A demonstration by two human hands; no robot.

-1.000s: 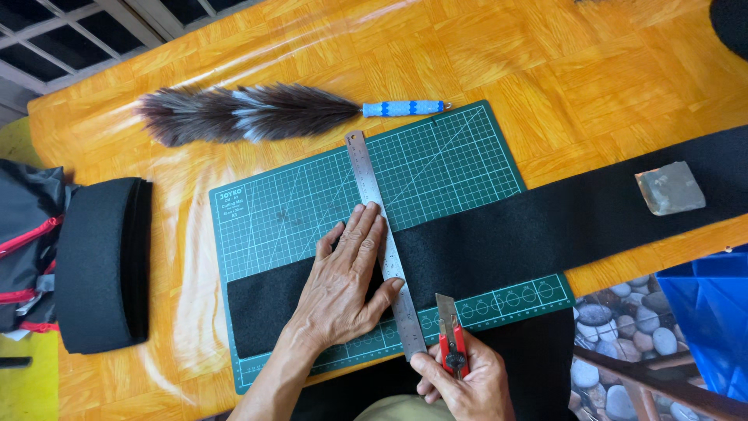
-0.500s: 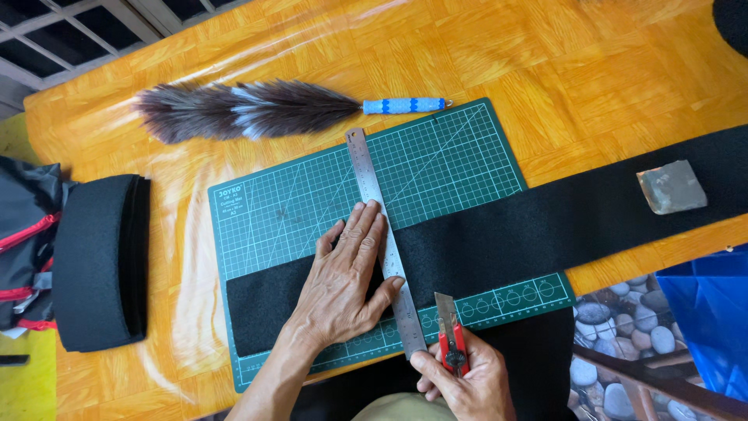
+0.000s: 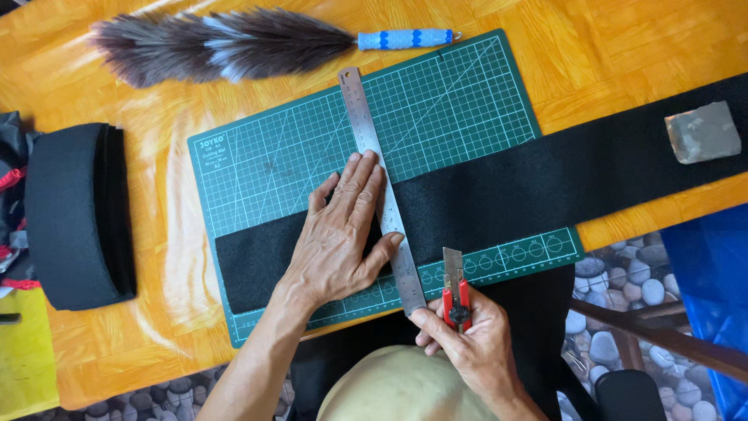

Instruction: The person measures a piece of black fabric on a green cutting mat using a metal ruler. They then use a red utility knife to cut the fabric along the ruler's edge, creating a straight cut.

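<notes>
Left hand: the left hand [image 3: 339, 234] lies open and flat, fingers spread and pointing away from the person, pressing down on the ruler and the black strip beside it.
Right hand: the right hand [image 3: 467, 343] is closed around the red knife, at the near edge of the mat, just right of the ruler's near end.
Knife: the knife [image 3: 454, 290] has a red handle with a black wheel and a short grey blade; the blade tip points away from the person and sits over the mat's near border, just short of the strip's near edge.
Ruler: the metal ruler [image 3: 382, 187] lies across the strip, running from the mat's far edge to its near edge, tilted slightly to the right as it comes nearer.
Strip: the long black strip [image 3: 545, 183] lies across the mat from left to right, rising a little toward the right and running past the mat onto the bare surface.
Mat: the green cutting mat [image 3: 460, 101] with a white grid rests on the surface, turned slightly.
Surface: the orange wooden surface [image 3: 623, 47] carries everything.
Duster: a grey feather duster [image 3: 226, 45] with a blue handle lies beyond the mat.
Stone: a small grey block [image 3: 703, 132] sits on the strip's right part.
Roll: a black roll [image 3: 74, 214] of the same kind of material stands to the left, apart from the mat.
</notes>
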